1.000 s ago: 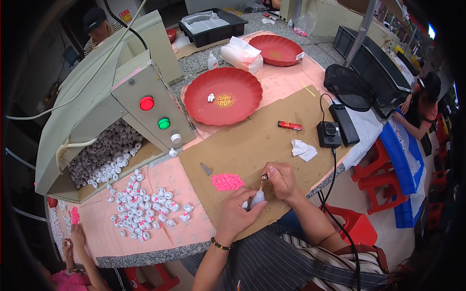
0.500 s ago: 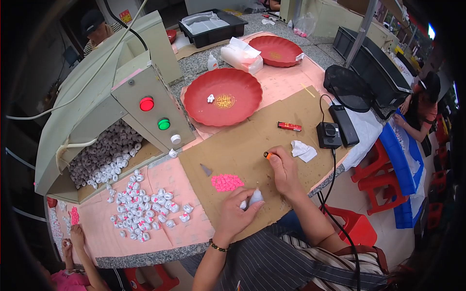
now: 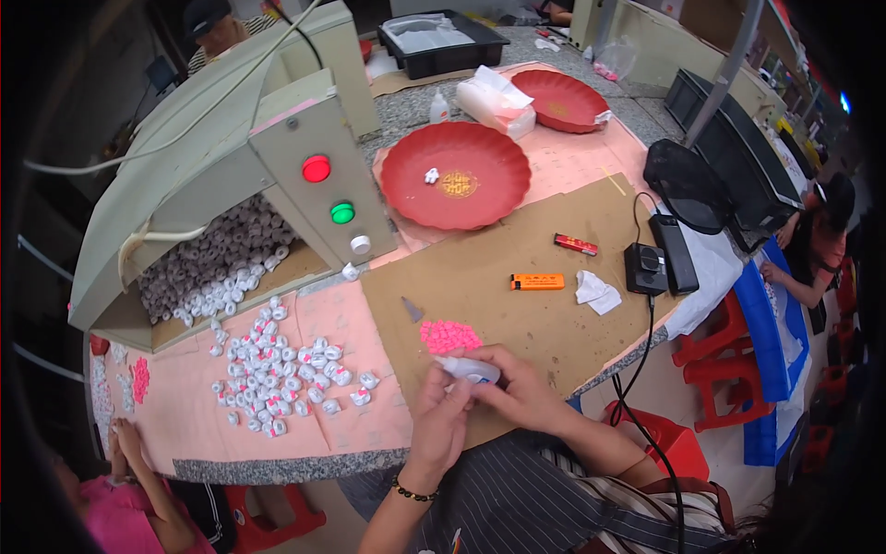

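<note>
Between both hands lies a small translucent squeeze bottle (image 3: 476,371), tilted on its side with its narrow end toward the left. My left hand (image 3: 437,415) is closed around the nozzle end. The fingers of my right hand (image 3: 522,391) grip the wider end. Just beyond them a pile of small pink pieces (image 3: 449,336) rests on the brown cardboard (image 3: 489,263). An orange lighter (image 3: 537,282) lies flat on the cardboard, beyond my right hand. A small grey pointed blade-like piece (image 3: 412,308) sits beside the pink pile.
White knobbly pieces with pink spots (image 3: 286,374) spread to the left, before a machine (image 3: 318,138) with red and green buttons. Red scalloped trays (image 3: 498,198) stand behind. A crumpled tissue (image 3: 598,292), red stick-shaped item (image 3: 576,244) and black device (image 3: 645,270) lie right. A co-worker's hands (image 3: 125,443) are far left.
My right hand has put the orange lighter down on the cardboard and joined my left hand on the bottle. The bottle has tipped from upright onto its side. The whole view has shifted slightly.
</note>
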### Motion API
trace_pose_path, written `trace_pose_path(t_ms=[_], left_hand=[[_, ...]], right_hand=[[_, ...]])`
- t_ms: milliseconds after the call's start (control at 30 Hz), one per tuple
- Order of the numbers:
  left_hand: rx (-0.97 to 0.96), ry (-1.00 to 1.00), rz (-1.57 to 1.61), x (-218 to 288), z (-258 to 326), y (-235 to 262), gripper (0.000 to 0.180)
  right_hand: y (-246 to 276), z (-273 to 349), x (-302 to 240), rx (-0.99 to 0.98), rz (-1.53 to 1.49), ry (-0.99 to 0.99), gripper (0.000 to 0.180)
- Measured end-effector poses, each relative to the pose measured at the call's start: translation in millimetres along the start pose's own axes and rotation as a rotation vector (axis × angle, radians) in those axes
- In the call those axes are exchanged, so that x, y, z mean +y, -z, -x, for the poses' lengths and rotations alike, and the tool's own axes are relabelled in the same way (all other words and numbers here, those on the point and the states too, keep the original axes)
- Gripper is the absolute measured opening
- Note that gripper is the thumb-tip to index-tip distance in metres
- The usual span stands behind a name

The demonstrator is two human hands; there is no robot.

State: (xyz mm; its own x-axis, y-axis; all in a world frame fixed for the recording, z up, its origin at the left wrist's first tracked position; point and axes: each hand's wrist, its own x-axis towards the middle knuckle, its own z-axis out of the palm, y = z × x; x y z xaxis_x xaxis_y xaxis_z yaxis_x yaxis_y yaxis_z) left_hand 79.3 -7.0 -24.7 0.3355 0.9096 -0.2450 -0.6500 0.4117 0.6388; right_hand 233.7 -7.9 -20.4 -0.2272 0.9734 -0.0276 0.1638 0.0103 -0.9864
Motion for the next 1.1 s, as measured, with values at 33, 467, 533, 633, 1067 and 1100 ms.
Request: trace_pose_path(t_ms=[33,467,533,633,1067,1100], left_hand=[[-0.078,0.009,0.074,1,3,0,0.045],[0.020,-0.062,-0.352,11,24,23,0.032],[0.038,-0.105,-0.295,8,24,28,0.032],[0.079,-0.170,-0.228,3,23,39,0.034],[0.210,-0.302,-0.386,13,28,26,0.029],[0.209,-0.303,-0.387,14,28,23,0.029]], right_hand=[[2,-1,2,0.030,-0.076,0.057,0.034],[27,-6,16,0.165,-0.748,0.066,0.030],[24,-3,11,0.184,-0.714,0.078,0.029],[21,-1,3,0.206,-0.638,0.148,0.025],[8,9,-17,0.296,0.053,0.620,0.025],[7,9,-19,0.296,0.053,0.622,0.025]])
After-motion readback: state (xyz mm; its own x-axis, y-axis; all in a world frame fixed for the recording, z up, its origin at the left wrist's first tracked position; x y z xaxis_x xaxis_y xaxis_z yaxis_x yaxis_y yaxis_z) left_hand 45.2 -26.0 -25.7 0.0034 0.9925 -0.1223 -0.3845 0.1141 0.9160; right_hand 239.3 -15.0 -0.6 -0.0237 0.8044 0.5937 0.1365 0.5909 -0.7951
